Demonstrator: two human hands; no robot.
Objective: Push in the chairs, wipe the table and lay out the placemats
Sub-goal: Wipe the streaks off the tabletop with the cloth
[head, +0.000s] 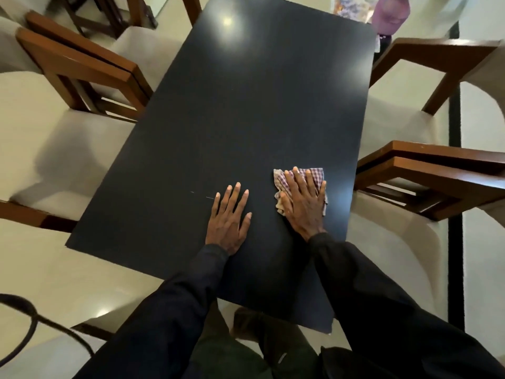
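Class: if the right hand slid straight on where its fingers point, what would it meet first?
Nothing visible: beyond the right hand and its cloth lies only bare table up to the far edge.

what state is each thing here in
table, dark, no placemats laid yet
cloth, crumpled, lying on the table, pressed from above
right hand, fingers straight, presses the cloth
left hand, flat on the table, holds nothing
chairs, armrests close to the table's edges
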